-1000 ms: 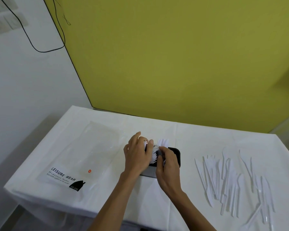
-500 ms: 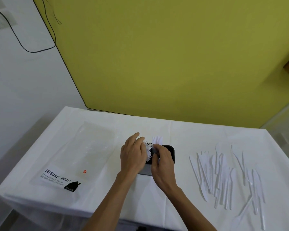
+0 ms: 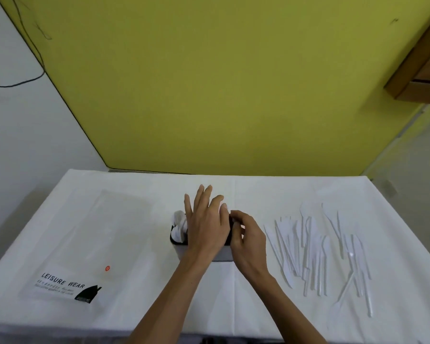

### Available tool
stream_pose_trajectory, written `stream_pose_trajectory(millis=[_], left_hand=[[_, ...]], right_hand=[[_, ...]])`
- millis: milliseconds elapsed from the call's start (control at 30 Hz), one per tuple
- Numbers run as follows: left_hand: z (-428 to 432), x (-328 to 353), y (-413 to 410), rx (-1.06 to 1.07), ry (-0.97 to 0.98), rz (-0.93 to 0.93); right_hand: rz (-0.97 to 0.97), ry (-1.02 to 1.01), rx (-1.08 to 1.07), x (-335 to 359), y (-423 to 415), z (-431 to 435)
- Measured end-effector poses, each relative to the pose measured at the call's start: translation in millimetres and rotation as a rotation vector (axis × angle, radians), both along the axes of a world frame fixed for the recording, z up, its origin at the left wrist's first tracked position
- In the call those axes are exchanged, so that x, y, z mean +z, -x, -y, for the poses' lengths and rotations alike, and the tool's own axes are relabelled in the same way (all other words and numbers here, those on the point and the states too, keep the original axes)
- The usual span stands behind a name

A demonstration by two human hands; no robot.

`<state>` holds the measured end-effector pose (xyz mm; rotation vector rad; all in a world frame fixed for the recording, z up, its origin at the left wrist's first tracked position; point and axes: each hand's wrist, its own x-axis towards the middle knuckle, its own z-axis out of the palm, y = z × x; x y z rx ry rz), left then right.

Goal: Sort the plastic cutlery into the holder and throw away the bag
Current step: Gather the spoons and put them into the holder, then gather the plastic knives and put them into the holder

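A small black and grey cutlery holder [image 3: 179,242] stands at the middle of the table, with white plastic pieces [image 3: 179,225] showing at its left end. My left hand [image 3: 206,219] lies flat over the holder's top, fingers spread, hiding most of what is inside. My right hand [image 3: 246,235] is at the holder's right end with its fingertips pinched together; what they pinch is hidden. A loose spread of white plastic knives and other cutlery [image 3: 315,247] lies on the cloth to the right. The clear bag [image 3: 85,247], printed LEISURE WEAR, lies flat at the left.
The table wears a white cloth [image 3: 233,301] and stands against a yellow wall. A white wall with a black cable is at the left. A wooden piece of furniture [image 3: 422,70] juts in at the upper right.
My left hand has flattened out over the holder's top, where before it cupped the left side. My right hand has stayed at the right end. The camera has panned right and come closer.
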<state>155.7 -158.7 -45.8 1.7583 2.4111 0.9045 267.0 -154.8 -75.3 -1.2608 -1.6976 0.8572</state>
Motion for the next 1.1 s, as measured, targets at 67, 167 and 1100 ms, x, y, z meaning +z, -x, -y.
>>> stream_pose_trajectory(millis=[67, 167, 1100], left_hand=[[-10, 0, -18, -0.061, -0.047, 0.014], [-19, -3, -45, -0.162, -0.083, 0.053], [-44, -95, -138, -0.683, 0.339, -0.204]], right_hand=[[-0.001, 0.026, -0.105, -5, -26, -5], [0.069, 0.097, -0.207, -20, -65, -11], [0.443, 0.416, -0.083, -38, -196, -30]])
